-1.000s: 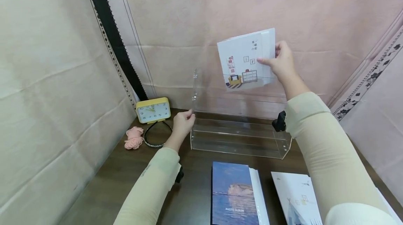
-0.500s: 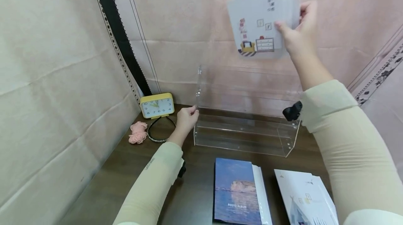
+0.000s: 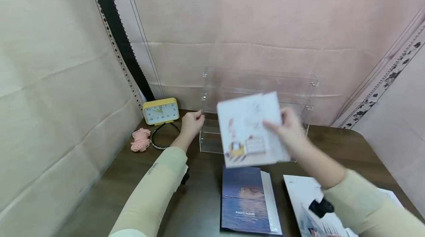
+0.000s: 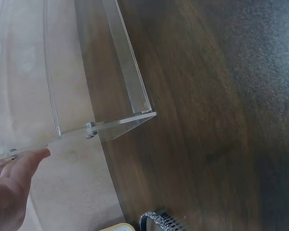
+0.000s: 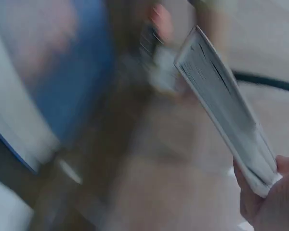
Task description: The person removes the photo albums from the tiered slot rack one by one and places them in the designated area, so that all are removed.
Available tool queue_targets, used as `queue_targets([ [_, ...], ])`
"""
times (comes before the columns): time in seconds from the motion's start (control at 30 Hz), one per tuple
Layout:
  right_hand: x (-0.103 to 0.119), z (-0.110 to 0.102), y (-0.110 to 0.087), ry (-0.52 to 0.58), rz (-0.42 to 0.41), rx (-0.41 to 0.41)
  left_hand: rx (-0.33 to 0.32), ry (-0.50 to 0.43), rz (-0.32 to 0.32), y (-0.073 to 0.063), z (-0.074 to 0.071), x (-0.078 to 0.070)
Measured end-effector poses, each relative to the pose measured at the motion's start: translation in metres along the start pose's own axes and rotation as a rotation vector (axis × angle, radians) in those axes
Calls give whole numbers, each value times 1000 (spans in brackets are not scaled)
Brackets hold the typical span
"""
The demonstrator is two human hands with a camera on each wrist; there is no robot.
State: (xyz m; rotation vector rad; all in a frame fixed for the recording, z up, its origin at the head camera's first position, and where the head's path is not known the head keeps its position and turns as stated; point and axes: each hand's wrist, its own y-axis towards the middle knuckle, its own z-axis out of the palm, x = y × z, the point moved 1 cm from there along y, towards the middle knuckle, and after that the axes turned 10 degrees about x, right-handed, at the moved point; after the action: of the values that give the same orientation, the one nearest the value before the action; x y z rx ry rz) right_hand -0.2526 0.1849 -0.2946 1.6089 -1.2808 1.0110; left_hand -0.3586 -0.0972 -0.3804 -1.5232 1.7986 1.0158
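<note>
My right hand holds a white album with a small furniture drawing on its cover, thumb on the front and fingers behind. It hangs in front of a clear acrylic rack and hides part of it. In the right wrist view the album shows edge-on, its pages inside the covers. My left hand pinches the left side panel of the rack. The left wrist view has the left hand at that panel's edge, thumb partly out of frame.
A blue photo album lies in front of the rack, and another white album lies to its right, partly under my right arm. A yellow clock, pink yarn and a dark headband sit at the left.
The right hand first rose with the white album, then swung it down and toward me, in front of the rack. My left hand stays on the side panel.
</note>
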Motion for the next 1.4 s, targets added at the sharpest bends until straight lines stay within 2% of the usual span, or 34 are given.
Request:
queue_targets([
  [0.1, -40, 46, -3, 22, 168, 103, -1, 14, -27, 0, -5, 5],
  [0.2, -62, 85, -4, 4, 254, 141, 34, -26, -69, 1, -7, 7],
  [0.33, -73, 126, -11, -23, 275, 214, 71, -90, -133, 2, -6, 8],
  [0.47, -77, 159, -23, 29, 273, 281, 70, -79, -137, 3, -3, 10],
  [0.73, -86, 204, -48, 231, 254, 195, 65, -53, -106, 4, -1, 9],
  [0.87, -86, 216, -55, 187, 264, 216, 60, -65, -105, 4, -4, 5],
  [1.07, -84, 222, -64, -90, 205, 322, 77, -68, -110, 5, -3, 3],
  [1.17, -81, 219, -66, -182, 163, 376, 79, -43, -97, 7, -1, 3],
  [1.27, -73, 205, -62, -170, 105, 406, 119, -35, -91, 11, -2, 1],
  [1.33, -68, 190, -57, -109, 40, 413, 157, -2, -98, 13, -7, -3],
  [1.4, -62, 170, -51, -27, -34, 422, 176, 75, -82, 13, -16, -8],
])
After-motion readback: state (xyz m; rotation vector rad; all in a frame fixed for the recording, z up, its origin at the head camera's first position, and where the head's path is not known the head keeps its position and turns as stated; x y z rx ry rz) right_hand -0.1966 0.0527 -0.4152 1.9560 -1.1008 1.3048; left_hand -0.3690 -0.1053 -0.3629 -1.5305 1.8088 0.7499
